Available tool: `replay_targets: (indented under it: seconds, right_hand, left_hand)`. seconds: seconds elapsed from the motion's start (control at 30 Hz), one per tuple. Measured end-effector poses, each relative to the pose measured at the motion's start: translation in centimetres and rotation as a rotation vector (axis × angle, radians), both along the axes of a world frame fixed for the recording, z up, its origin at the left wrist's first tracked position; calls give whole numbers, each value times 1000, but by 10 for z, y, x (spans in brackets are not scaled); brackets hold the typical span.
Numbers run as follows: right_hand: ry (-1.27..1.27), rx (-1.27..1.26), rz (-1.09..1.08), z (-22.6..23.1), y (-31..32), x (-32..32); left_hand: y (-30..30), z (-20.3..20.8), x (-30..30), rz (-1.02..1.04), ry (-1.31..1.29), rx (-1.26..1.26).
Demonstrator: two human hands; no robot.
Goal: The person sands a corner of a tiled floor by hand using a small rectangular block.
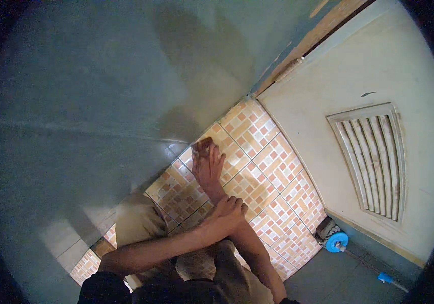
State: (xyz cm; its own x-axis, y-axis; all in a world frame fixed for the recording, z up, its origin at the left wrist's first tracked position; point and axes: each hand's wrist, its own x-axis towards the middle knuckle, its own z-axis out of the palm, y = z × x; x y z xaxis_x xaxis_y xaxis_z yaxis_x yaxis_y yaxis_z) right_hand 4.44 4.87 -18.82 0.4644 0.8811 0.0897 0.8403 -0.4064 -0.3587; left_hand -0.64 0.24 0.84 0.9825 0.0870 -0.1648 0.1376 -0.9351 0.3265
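Note:
My right hand (208,164) reaches down to the tiled floor (276,175), close to where it meets the blue-grey wall (85,86). Its fingers are bent around something small and brownish (203,145), whose kind I cannot make out. Across it comes my left arm from the lower left. My left hand (228,215) lies on my right forearm (250,245), its fingers curled over it near the wrist. Both sleeves are dark and end above the forearms. My knees, in tan trousers, are bent below my arms.
A pale door (318,96) with a slatted vent (374,162) stands along the right. Near its lower corner lies a mop with a blue disc (337,242), grey strands and a thin pole. Shadows fall across the wall.

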Motion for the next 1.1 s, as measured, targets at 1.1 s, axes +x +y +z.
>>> replay_targets:
  seconds: [1.1]
  right_hand:
    - [-60, 22, 108, 5, -21, 29]
  left_hand:
    - [2, -5, 4, 21, -57, -53]
